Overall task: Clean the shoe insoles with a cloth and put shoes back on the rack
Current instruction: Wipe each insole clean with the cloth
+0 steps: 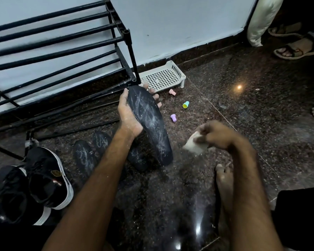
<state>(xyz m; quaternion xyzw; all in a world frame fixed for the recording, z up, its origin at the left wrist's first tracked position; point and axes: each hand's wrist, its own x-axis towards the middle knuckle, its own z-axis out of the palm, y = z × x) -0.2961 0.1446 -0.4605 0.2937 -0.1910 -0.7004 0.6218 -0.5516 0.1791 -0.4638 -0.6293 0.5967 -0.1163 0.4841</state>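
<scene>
Granite floor (243, 109), dark and speckled with white dust, fills the lower part of the frame, and our bare foot (224, 180) rests on it at lower right. At lower left our pair of black shoes (45, 178) with white soles stands side by side, openings up. Just beyond them, loose insoles (84, 158) lie flat on the floor, streaked with white powder; our left forearm crosses over them. At centre, our left hand (130, 113) grips a dark insole (149, 122) along its edge, thumb on one side and fingers curled behind, holding it tilted with its dusty face toward us; we cannot tell whether its lower end touches the floor. Our right hand (216, 134), blurred, sits right of centre, apart from the insole, its fingers closed on a pale folded cloth (194, 144). Past the hands, three small plastic pieces lie scattered: a purple one (173, 117), a teal one (185, 104) and a pink one (172, 92). Behind them a white perforated tray (163, 77) sits against the skirting. A black tube rack (62, 42) spans the upper left before a pale wall (170, 24). At upper right is another person's sandalled foot (297, 49).
</scene>
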